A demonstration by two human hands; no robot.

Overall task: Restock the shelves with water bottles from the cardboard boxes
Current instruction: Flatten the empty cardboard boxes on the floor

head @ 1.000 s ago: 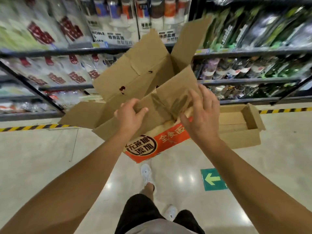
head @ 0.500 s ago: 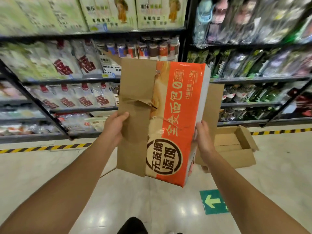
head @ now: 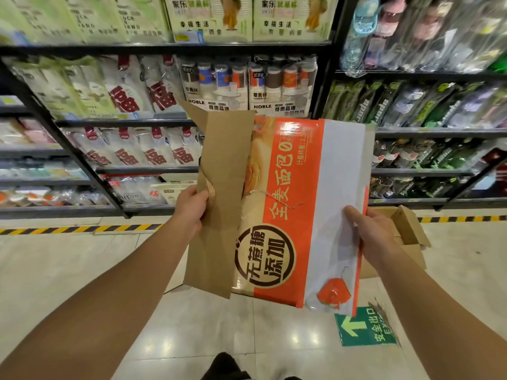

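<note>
The flattened cardboard box (head: 277, 209) was held upright in front of the shelves (head: 123, 123), between the two hands. The left hand (head: 192, 208) gripped the edge of its plain brown flap, fingers curled behind the card. The right hand (head: 370, 229) pinched the white side panel, thumb on the front and fingers behind. The box's orange face read "全麦面包" in large characters, with "无蔗糖添加" in a round black mark below it. Behind it, shelf packs of paper cups (head: 247, 86) carried "NOBLE", and bags to the left bore a red "福". A second cardboard box (head: 406, 229) lay open on the floor just beyond the right hand; its contents could not be seen. A green floor sign (head: 365, 329) read "安全出口".
</note>
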